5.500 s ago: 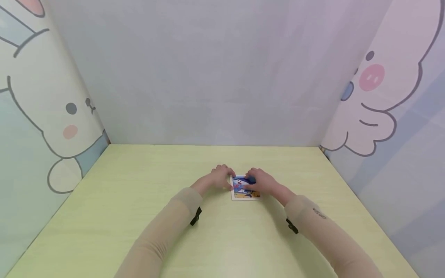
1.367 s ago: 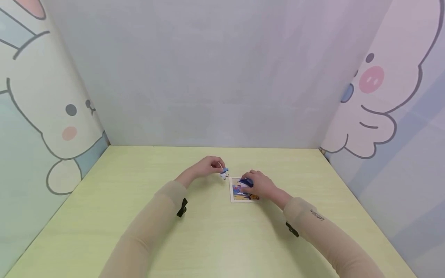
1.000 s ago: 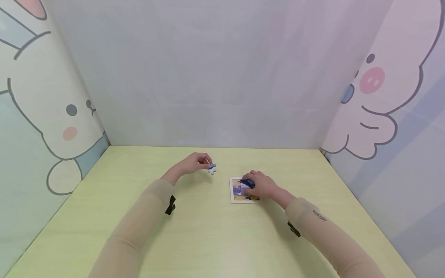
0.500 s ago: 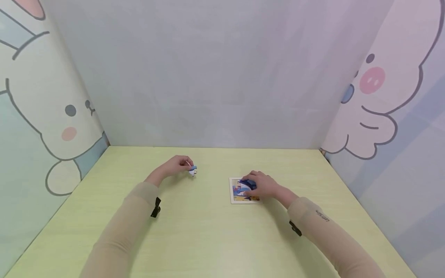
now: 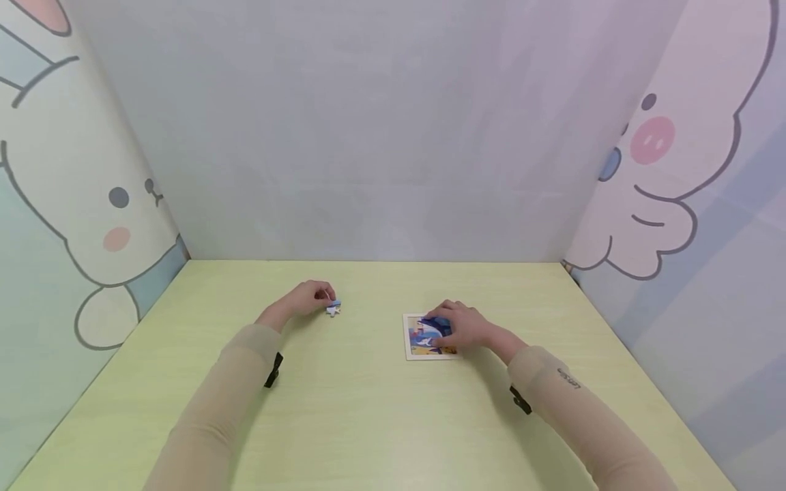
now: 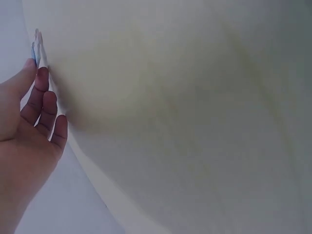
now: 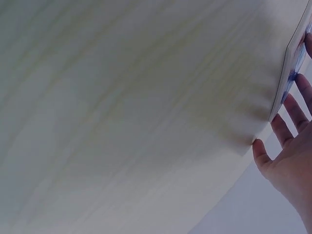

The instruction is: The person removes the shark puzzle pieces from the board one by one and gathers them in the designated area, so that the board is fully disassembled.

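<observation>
**Hand Positions at the Desk** (image 5: 381, 423)

Right hand (image 5: 464, 324): fingers spread, fingertips resting on the framed puzzle (image 5: 421, 337), which lies beneath and left of it. Left hand (image 5: 303, 298): narrow pinch, puzzle piece (image 5: 333, 310) at its fingertips. Wall (image 5: 381, 150): beyond both hands.

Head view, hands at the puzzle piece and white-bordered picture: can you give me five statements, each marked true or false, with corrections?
1. The left hand pinches a puzzle piece. True.
2. The right hand touches the white-bordered picture. True.
3. The puzzle piece lies inside the picture's border. False: it is outside, apart from the picture, toward the left.
4. The picture stands upright. False: it lies on the table.
5. Both sleeves are black. False: they are beige.
</observation>
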The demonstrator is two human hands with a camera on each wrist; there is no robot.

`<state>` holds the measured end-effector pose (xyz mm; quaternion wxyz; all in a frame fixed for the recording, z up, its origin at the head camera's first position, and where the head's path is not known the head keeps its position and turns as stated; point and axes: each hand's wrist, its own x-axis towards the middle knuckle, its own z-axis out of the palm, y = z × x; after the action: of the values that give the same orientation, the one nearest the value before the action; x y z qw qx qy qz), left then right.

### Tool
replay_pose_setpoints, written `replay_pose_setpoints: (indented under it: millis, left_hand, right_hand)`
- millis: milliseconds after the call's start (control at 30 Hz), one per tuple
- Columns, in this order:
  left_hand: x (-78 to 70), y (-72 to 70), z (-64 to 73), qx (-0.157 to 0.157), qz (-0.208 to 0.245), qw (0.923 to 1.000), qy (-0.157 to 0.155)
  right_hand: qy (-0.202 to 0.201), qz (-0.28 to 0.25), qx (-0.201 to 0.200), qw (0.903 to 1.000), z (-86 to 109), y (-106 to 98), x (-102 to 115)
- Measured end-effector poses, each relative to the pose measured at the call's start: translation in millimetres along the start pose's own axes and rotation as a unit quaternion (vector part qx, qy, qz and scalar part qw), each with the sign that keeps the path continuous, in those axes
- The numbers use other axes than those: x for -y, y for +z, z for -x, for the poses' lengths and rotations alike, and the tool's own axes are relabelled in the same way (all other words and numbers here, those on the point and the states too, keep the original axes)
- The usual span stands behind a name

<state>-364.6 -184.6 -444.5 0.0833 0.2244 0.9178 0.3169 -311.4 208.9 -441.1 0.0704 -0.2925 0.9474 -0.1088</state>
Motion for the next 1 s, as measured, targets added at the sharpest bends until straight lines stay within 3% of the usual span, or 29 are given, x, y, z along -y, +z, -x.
replay_pose_setpoints:
  millis: [367, 767, 1000]
  left_hand:
    - [-11.5, 0.4, -2.2, -0.013, -0.003, 0.9999, -0.002]
    - [-50.7, 11.0, -9.9, -0.032, -0.014, 0.9976, 0.06]
    - [-78.0, 17.7, -13.4, -0.035, -0.027, 0.9959, 0.079]
  right_hand:
    - [-0.01, -0.012, 0.011, 0.9998, 3.3, -2, -1]
    - [0.005, -0.063, 0.019, 0.9978, 7.4, -4, -2]
    - [0.025, 0.001, -0.005, 0.9997, 8.4, -2, -4]
